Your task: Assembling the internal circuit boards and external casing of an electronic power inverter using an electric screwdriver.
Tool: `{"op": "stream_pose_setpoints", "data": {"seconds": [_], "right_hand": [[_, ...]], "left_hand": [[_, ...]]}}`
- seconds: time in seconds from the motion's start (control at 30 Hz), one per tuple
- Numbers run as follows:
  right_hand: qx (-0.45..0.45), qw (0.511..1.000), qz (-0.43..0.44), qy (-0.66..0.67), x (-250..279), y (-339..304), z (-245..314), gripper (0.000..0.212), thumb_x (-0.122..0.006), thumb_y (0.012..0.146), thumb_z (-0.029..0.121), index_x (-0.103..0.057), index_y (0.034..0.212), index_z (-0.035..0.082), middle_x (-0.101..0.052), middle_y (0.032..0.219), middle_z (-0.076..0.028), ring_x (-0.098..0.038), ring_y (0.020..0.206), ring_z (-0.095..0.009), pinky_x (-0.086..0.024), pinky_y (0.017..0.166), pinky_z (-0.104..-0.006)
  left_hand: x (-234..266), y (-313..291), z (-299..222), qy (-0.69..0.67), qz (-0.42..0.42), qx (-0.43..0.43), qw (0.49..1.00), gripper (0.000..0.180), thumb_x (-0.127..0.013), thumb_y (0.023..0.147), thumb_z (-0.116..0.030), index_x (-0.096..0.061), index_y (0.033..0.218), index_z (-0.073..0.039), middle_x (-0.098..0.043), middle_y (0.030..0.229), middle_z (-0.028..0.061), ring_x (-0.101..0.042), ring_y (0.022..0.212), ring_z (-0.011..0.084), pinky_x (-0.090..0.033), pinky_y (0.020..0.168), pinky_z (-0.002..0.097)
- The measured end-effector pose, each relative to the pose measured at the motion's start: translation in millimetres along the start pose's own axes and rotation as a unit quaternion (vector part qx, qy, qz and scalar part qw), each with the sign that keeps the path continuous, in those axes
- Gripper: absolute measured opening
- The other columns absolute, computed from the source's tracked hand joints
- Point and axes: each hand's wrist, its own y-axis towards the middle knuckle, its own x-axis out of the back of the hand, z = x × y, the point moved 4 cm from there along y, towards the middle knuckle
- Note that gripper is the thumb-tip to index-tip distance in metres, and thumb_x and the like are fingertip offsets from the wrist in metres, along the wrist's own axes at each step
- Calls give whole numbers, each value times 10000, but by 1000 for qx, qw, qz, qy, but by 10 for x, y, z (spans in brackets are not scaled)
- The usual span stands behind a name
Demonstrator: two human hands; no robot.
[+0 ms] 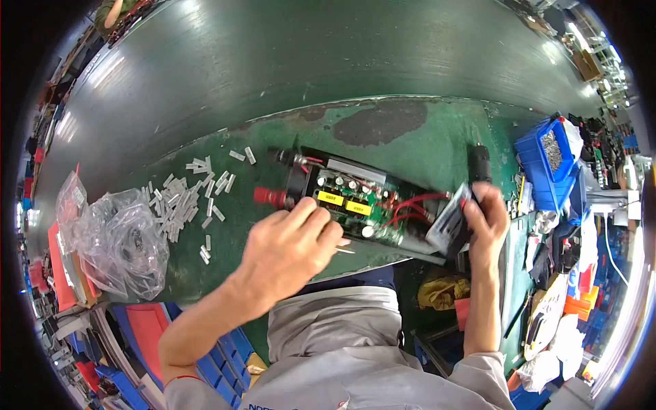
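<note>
An open black electronics housing [417,186] lies across the bench before me. Inside it is a green circuit board [379,229] with two yellow-wrapped transformers [344,203]. A red terminal [270,197] and a black terminal [283,156] stick out of its left end. My left hand [290,242] is closed at the housing's near left edge; its fingers hide what they grip. With its fingers around it, my right hand [486,217] holds an end panel [448,220], tilted and slightly blurred, at the housing's right end. Red wires [417,203] run from the board towards this panel.
Many small clear plastic pieces [181,205] lie scattered left, beside a crumpled clear bag [126,239]. A black power screwdriver [480,162] lies behind my right hand. Blue bins [547,160] with small metal parts stand at the right. A grey surface [273,61] stretches beyond the bench.
</note>
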Motion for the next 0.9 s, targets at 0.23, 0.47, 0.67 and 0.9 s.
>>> {"op": "stream_pose_setpoints", "data": {"seconds": [0.23, 0.47, 0.67, 0.9], "right_hand": [[157, 944, -86, -276, -192, 490, 85, 303, -741, 906, 79, -678, 1195, 11, -702, 1132, -85, -652, 1063, -172, -487, 972, -308], [187, 943, -163, -223, 19, -206, -39, 177, -654, 957, -22, -649, 1133, -27, -671, 1096, -90, -621, 1013, -157, -490, 912, -269], [315, 938, -49, -136, -367, -498, 29, 275, -636, 880, -89, -557, 1125, 8, -657, 925, -126, -572, 822, -233, -486, 743, -350], [377, 917, 113, -59, -934, -588, 196, 191, -678, 827, -78, -604, 990, -10, -664, 705, -92, -583, 589, -219, -477, 607, -330]], "left_hand": [[125, 25, -254, -89, -37, 121, 988, 190, -834, 743, -113, -686, 864, -115, -669, 761, -20, -635, 701, 156, -478, 512, 273], [491, -288, 39, -140, -184, 233, 945, 136, -768, 825, -10, -708, 947, -18, -717, 855, 76, -623, 652, 140, -443, 542, 228], [326, -739, 188, -142, -209, 426, 868, 52, -706, 932, -32, -706, 950, 17, -621, 803, 40, -405, 576, 52, -289, 498, 231], [291, -916, 125, -139, -142, 451, 870, 46, -744, 896, -44, -722, 930, -22, -631, 760, 25, -398, 546, 63, -286, 480, 251]]}}
